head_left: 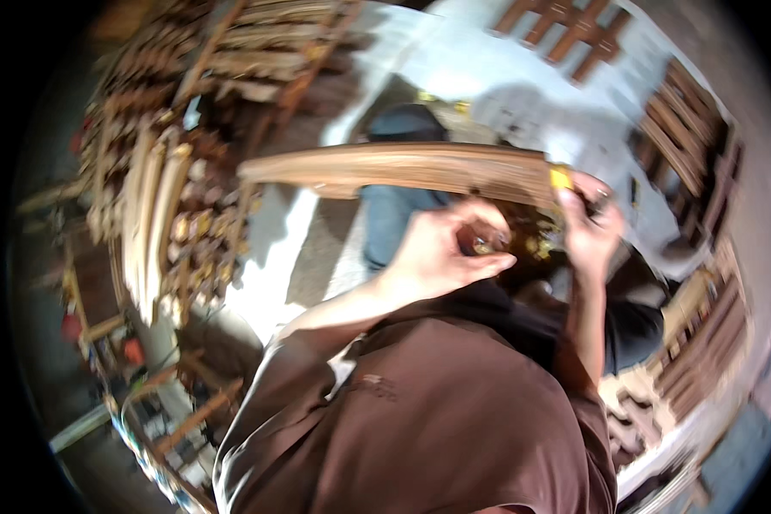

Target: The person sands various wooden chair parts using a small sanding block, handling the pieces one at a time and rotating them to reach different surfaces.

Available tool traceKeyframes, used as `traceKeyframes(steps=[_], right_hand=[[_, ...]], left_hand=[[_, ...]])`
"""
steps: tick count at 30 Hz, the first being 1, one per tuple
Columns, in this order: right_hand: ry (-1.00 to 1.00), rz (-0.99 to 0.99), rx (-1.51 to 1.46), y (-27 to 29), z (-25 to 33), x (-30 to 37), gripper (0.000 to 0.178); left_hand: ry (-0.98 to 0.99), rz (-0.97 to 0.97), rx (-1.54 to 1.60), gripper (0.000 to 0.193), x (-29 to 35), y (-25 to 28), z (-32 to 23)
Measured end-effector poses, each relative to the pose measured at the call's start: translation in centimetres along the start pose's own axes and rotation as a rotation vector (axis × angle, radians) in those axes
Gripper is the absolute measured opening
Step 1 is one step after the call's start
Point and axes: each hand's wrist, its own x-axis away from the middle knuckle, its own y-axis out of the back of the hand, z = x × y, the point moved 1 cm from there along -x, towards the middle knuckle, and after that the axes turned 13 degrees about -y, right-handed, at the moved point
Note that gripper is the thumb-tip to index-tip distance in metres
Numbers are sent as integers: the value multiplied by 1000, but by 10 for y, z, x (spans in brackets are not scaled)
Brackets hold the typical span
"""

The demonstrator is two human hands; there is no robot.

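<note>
A long brown wooden piece (411, 167) lies crosswise in front of me, tapering toward its left end. My right hand (593, 224) grips its right end, thumb against a bright yellow patch (561, 177) there. Something small and dark shows among the right fingers, too blurred to name. Just below the wood, my left hand (441, 248) is curled, thumb and fingers bent toward each other. A small shiny thing glints inside that curl; its kind cannot be made out. Motion blur softens both hands.
Stacked wooden pieces (150, 223) fill the left side. Slatted wood parts (565, 30) lie on a pale sheet (454, 43) at the far side. More wood stacks (685, 120) stand at the right. Small yellow bits (540, 244) lie below the held wood.
</note>
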Motion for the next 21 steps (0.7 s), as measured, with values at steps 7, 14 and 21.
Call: traceKeyframes(steps=[7, 14, 21], right_hand=[[-135, 124, -203, -1, 1, -1, 6], [-28, 303, 20, 14, 20, 2, 6], [133, -16, -34, 34, 18, 3, 9]], left_hand=[[-189, 266, -999, 59, -72, 19, 12], [-297, 272, -944, 48, -63, 20, 6], [-457, 227, -1008, 46, -28, 21, 18]])
